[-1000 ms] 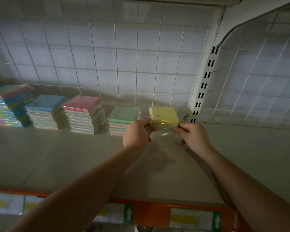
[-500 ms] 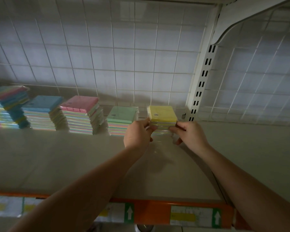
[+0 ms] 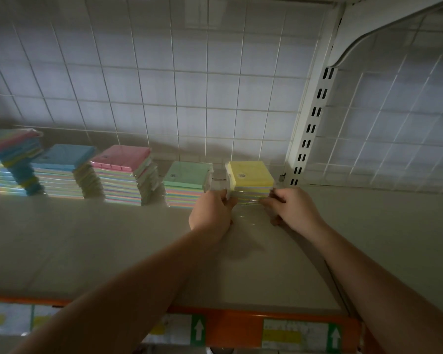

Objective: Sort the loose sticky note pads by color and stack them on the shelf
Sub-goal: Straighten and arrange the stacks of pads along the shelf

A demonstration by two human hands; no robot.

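Note:
A yellow-topped stack of sticky note pads (image 3: 251, 175) stands at the back of the shelf (image 3: 87, 238), wrapped in clear plastic. My left hand (image 3: 211, 213) presses its left side and my right hand (image 3: 289, 210) presses its right side, fingers closed against the stack. To the left stand a green-topped stack (image 3: 186, 183), a pink-topped stack (image 3: 123, 172), a blue-topped stack (image 3: 59, 169) and a leaning mixed stack (image 3: 10, 159) at the far left.
A white wire grid (image 3: 164, 85) backs the shelf. A slotted white upright (image 3: 312, 123) rises just right of the yellow stack, with a bracket above. An orange price rail (image 3: 241, 325) with labels runs along the front edge.
Both hands have stayed on the yellow stack and pushed it slightly further back toward the grid. The view has shifted a little.

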